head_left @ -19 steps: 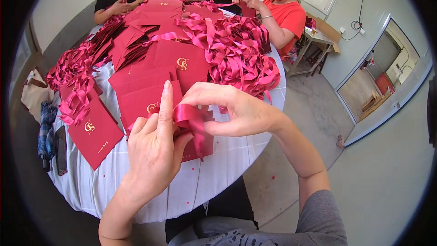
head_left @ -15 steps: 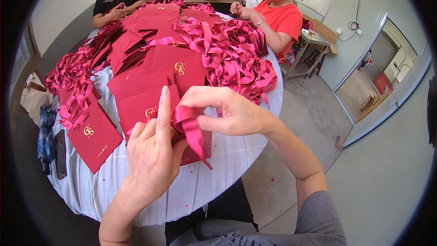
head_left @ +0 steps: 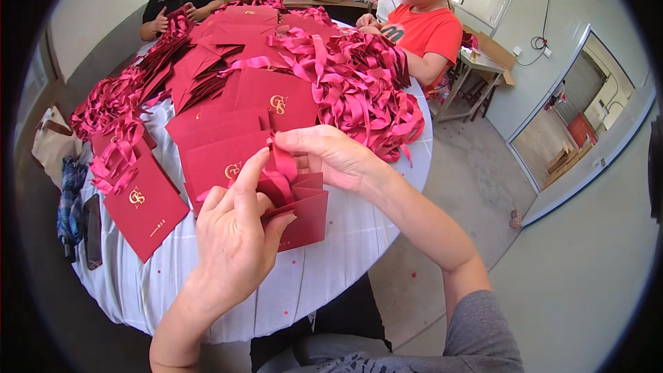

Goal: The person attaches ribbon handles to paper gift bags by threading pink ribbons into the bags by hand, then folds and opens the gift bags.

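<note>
A red paper gift bag (head_left: 307, 217) with its top open is between my hands near the table's front edge. My left hand (head_left: 235, 235) grips the bag's upper edge, thumb outside and fingers bent inward. At the bag's mouth, my right hand (head_left: 331, 155) pinches a crimson ribbon (head_left: 282, 162) between thumb and forefinger, close to my left fingertip. The ribbon curls down into the bag's opening; its lower part is hidden. Just beyond lie stacked flat red bags (head_left: 214, 145) with gold lettering, partly covered by my hands.
Heaps of crimson ribbon (head_left: 366, 97) and more red bags cover the white-clothed round table (head_left: 359, 228). One flat bag (head_left: 146, 207) lies at left, near a phone (head_left: 92, 231) and a folded umbrella (head_left: 71, 200). Two people work across the table. An open doorway (head_left: 580, 110) is at right.
My right hand has turned and lifted the hanging ribbon end up to my left fingertip. The bag's open top and side now show. The person at far left now holds a red item.
</note>
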{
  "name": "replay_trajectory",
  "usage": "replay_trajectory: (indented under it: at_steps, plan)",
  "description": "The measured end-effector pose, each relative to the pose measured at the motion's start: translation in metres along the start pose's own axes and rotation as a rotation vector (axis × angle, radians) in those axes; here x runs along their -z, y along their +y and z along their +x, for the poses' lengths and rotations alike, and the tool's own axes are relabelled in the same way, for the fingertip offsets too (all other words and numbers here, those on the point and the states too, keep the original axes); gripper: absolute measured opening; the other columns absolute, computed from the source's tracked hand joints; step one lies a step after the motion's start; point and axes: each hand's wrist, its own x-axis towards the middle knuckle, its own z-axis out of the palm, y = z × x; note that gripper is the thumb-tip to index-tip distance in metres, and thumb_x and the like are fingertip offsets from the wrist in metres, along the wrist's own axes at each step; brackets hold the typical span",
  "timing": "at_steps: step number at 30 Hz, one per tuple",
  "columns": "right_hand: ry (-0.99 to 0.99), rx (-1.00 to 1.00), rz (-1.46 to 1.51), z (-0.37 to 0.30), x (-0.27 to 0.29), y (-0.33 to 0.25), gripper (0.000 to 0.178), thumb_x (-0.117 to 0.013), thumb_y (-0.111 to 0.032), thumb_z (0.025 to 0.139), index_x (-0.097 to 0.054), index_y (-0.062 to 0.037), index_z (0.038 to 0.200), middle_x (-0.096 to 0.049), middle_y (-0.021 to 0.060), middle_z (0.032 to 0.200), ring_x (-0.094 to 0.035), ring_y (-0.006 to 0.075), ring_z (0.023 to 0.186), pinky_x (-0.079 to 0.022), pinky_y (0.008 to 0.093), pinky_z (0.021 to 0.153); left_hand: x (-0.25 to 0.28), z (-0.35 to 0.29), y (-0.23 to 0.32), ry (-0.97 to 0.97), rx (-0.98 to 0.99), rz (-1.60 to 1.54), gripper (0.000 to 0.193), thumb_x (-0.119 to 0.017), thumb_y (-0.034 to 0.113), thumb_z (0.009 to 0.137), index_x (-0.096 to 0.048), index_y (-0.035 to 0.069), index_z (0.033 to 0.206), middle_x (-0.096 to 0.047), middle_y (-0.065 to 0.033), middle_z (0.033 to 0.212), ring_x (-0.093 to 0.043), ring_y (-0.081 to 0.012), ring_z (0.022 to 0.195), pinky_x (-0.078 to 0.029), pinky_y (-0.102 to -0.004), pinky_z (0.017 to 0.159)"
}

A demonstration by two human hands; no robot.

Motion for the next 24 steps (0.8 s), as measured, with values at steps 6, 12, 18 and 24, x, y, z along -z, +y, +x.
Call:
replay_trajectory:
  at_steps: [6,12,18,24]
  plan:
    - [-0.307,0.103,0.058,-0.012,-0.003,0.011,0.043,-0.063,-0.033,0.093,-0.057,0.0011,0.118,-0.064,0.0059,0.106,-0.06,0.0153,0.102,-0.047,0.0299,0.093,0.002,0.0,0.001,-0.042,0.042,-0.019,0.075,-0.075,0.004,0.073,-0.037,-0.006,0.137,-0.062,-0.0061,0.07,-0.058,-0.0238,0.067,-0.04,-0.0337,0.072]
    - [-0.348,0.099,-0.226,-0.007,-0.006,-0.004,0.033,-0.064,-0.012,0.089,-0.058,0.0005,0.119,-0.063,0.005,0.107,-0.06,0.0109,0.099,-0.047,0.0258,0.091,0.005,0.002,0.002,-0.059,0.032,0.006,0.081,-0.072,-0.001,0.074,-0.029,-0.007,0.142,-0.066,-0.0096,0.076,-0.06,-0.0268,0.074,-0.041,-0.0351,0.075]
    - [-0.284,0.065,-0.658,-0.015,-0.013,-0.02,0.026,-0.07,-0.02,0.089,-0.067,-0.0005,0.105,-0.067,0.0027,0.1,-0.06,0.0103,0.094,-0.046,0.0256,0.084,-0.001,-0.001,-0.003,-0.013,0.007,0.016,0.048,-0.075,0.005,0.071,-0.053,-0.009,0.111,-0.051,-0.0245,0.134,-0.059,-0.0298,0.069,-0.042,-0.0384,0.069]
    - [-0.254,0.151,-0.514,-0.02,-0.017,-0.01,0.024,-0.073,-0.014,0.085,-0.067,-0.0004,0.104,-0.068,0.0018,0.095,-0.06,0.0085,0.092,-0.048,0.0254,0.083,-0.002,0.001,0.0,-0.004,-0.002,0.052,0.07,-0.074,0.004,0.071,-0.041,-0.014,0.13,-0.064,-0.0188,0.115,-0.059,-0.0289,0.071,-0.041,-0.0381,0.071]
